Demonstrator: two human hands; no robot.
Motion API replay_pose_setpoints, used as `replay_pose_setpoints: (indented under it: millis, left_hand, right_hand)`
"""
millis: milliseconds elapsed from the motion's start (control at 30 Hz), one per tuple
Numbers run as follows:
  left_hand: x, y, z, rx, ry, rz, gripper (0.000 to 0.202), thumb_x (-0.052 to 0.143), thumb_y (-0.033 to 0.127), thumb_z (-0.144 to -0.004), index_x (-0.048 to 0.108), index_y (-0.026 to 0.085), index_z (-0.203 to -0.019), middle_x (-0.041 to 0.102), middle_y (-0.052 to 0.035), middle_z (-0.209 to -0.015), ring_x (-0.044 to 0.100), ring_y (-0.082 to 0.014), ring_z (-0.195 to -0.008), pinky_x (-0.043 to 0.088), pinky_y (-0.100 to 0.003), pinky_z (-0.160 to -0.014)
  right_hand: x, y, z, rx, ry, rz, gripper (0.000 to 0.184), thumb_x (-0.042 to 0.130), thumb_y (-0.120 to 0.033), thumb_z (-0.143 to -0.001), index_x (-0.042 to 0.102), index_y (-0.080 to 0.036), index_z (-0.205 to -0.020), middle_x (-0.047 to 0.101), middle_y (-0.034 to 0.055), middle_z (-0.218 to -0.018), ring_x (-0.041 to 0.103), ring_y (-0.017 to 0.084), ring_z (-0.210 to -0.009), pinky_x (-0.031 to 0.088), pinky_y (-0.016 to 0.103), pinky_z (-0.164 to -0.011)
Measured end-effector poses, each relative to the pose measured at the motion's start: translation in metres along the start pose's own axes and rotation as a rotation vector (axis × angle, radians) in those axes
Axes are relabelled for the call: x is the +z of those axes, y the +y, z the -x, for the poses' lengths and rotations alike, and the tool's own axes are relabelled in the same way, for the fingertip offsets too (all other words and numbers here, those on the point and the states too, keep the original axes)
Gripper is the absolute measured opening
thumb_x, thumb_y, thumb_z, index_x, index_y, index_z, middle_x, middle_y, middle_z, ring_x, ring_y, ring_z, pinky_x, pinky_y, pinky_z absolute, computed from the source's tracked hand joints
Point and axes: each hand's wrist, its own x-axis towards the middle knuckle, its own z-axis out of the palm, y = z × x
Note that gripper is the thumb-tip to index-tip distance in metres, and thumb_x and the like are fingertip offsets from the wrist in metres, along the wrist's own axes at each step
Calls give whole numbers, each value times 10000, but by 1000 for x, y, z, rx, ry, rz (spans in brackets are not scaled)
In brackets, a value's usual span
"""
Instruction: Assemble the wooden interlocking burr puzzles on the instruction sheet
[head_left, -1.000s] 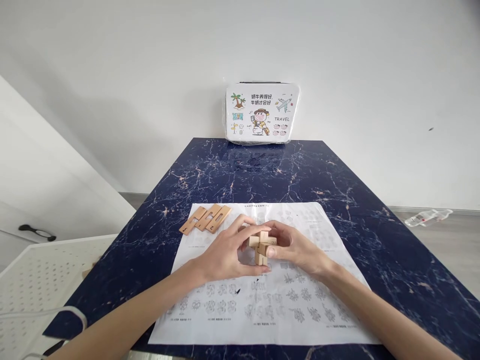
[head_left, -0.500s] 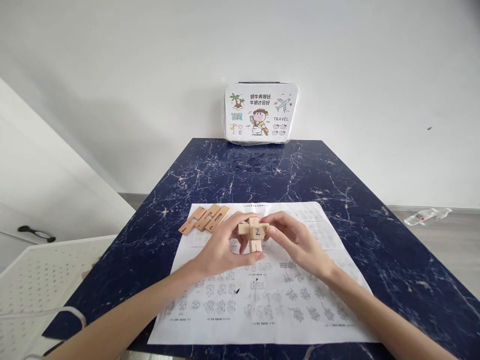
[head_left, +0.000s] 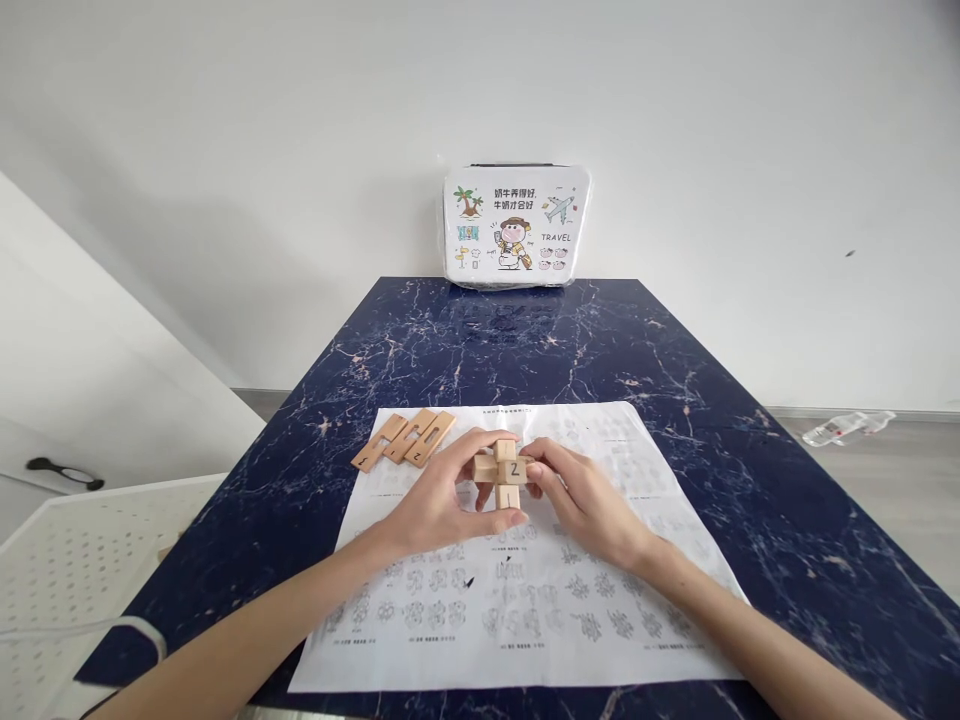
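A cross-shaped wooden interlocking puzzle (head_left: 514, 470), marked with the numerals 1 and 2, is held above the printed sheet. My left hand (head_left: 442, 495) clasps it from the left, thumb under the lower bar and fingers over the top. On the other side, my right hand (head_left: 589, 495) pinches the right-hand bar between thumb and fingers. Part of the puzzle's back is hidden behind my fingers. Beyond my left hand lie three flat slotted wooden pieces (head_left: 403, 438) with numerals, overlapping on the sheet's upper left corner.
The creased instruction sheet (head_left: 630, 670) with printed diagrams lies on the blue marbled table (head_left: 480, 370). A white cartoon-printed case (head_left: 517, 225) stands against the wall at the back. To the left is a white perforated surface (head_left: 67, 570) with a cable; a clear bottle (head_left: 847, 428) lies at right.
My right hand's fingers have curled in closer around the puzzle's right bar. My left hand keeps its hold. The whole view has shifted slightly.
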Motion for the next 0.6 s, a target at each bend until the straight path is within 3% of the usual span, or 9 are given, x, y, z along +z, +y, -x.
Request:
replay_pose_setpoints:
  millis: [233, 467, 600]
  left_hand:
    - [-4, 0, 0, 99, -7, -163, 607, 860, 370, -847, 572, 317, -1378, 631, -46, -1137, 629, -209, -925, 587, -369, -808]
    - [-7, 1, -1, 185, -25, -226, 615, 846, 330, -846, 555, 308, -1387, 647, -60, -1207, 638, -237, -1021, 568, -422, -923]
    - [-6, 1, 0, 111, -21, -238, 632, 815, 372, -877, 520, 328, -1435, 635, -50, -1182, 621, -188, -871, 566, -333, -735]
  right_hand:
    - [-3, -1, -2, 127, -138, -159, 507, 310, -588, -1126, 494, -229, -820, 527, 1, -754, 470, 168, -680, 398, 346, -694]
    - [-4, 3, -4, 165, -216, -315, 521, 371, -642, -1104, 511, -219, -832, 507, -13, -735, 467, 149, -656, 406, 335, -682]
    - [-3, -2, -5, 210, -167, -405, 505, 473, -663, -1064, 549, -210, -855, 545, -6, -760, 511, 143, -646, 442, 332, -685]
